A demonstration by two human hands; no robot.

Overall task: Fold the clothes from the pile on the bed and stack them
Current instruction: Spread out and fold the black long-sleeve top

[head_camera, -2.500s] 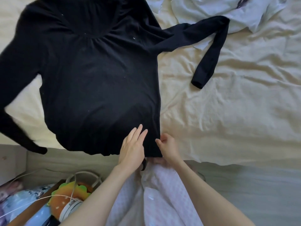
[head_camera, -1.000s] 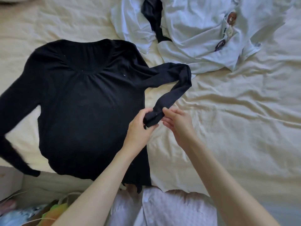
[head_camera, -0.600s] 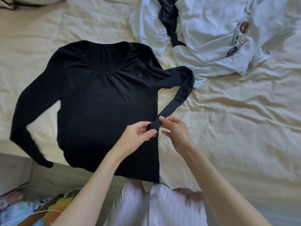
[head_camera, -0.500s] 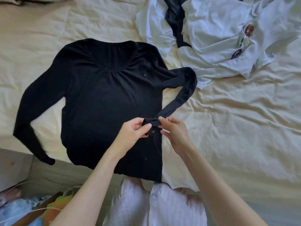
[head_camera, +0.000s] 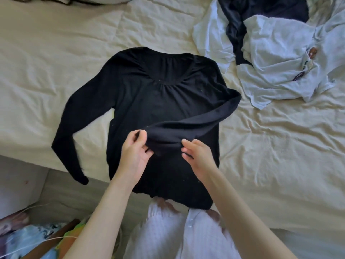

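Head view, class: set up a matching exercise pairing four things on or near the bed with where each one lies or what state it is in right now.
Things:
1. black top
2. right sleeve
3. left sleeve
4. white clothes pile

States:
A. crumpled, at the far right of the bed sheet
B. spread flat, neckline away from the person
C. drawn across the body, held by the left hand and the right hand
D. lying out, cuff past the bed's edge

Pairs: 1-B, 2-C, 3-D, 4-A

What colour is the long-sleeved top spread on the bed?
Plain black top, no pattern visible; seen in the head view.
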